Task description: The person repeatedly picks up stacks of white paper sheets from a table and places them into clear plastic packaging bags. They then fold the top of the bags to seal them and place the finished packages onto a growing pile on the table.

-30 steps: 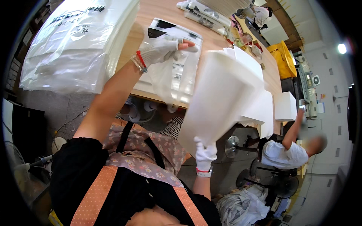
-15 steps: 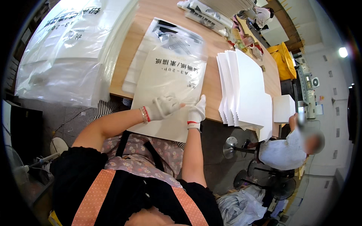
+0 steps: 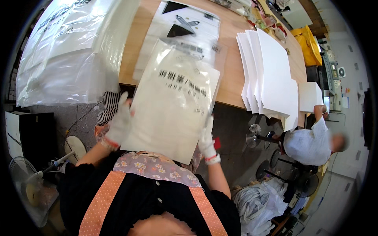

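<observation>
A pack of cream-white paper in a clear printed plastic bag [image 3: 169, 106] lies across the table's near edge, its near end against my apron. My left hand [image 3: 119, 125], in a white glove with a red cuff band, holds the pack's left edge, thumb toward the paper. On the opposite edge is my right hand [image 3: 206, 141], gloved alike, its fingers stretched along the side. Part of its grip is hidden by the bag. Beneath the pack's far end lie flat printed plastic bags [image 3: 189, 21] with a pencil drawing and black corners.
A large pile of clear plastic bags [image 3: 75, 59] overhangs the wooden table [image 3: 228, 78] at the left. White paper stacks [image 3: 273, 74] stand fanned at the right. Beyond them a seated person [image 3: 309, 143] touches another white stack [image 3: 310, 97]. A yellow bag [image 3: 307, 45] hangs farther back.
My hands have parted from the middle of the bag to its two side edges. The bagged pack has come toward me, baring more of the printed bags beneath.
</observation>
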Tool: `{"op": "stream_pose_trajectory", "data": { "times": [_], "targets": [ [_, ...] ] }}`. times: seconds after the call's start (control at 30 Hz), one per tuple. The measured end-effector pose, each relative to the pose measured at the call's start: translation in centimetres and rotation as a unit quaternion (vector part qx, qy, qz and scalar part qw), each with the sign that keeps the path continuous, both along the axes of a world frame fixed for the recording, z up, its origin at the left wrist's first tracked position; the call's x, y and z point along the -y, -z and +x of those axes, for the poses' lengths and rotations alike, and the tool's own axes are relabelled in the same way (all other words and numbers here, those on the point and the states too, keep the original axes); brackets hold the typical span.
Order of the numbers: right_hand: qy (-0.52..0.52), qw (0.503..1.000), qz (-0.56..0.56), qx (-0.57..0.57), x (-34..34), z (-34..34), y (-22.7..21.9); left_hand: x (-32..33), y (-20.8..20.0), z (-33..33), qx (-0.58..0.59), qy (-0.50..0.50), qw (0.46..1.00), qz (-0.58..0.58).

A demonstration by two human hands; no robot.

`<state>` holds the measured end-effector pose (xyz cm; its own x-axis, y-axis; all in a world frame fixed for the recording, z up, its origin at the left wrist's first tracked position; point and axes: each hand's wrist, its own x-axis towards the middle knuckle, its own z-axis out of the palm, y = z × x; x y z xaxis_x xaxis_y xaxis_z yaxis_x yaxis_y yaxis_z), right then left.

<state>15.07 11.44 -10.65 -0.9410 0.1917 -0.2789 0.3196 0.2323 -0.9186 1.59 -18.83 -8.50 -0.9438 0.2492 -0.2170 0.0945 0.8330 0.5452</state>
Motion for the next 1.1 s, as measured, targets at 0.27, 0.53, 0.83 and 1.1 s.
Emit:
{"op": "stream_pose_trajectory", "data": {
  "times": [0.27,0.53,0.83,1.1],
  "targets": [
    [-0.121,0.929,0.328,-0.125,7.2,11.2,-0.8,8.8,9.1,11.0,0.132,0.150,0.909,0.366],
    [-0.032,0.957,0.288,0.020,-0.2,7.9,-2.1,3.1,0.3,5.8,0.213,-0.068,0.865,0.449],
    [0.119,0.902,-0.410,-0.069,7.0,-1.4,-2.0,-3.9,-17.3,0.4,-0.384,0.343,0.838,0.179],
    [-0.042,0.903,-0.325,-0.278,13.4,-16.8,-13.7,10.5,-24.4,-4.5,-0.483,0.134,0.636,0.587]
  ]
}}
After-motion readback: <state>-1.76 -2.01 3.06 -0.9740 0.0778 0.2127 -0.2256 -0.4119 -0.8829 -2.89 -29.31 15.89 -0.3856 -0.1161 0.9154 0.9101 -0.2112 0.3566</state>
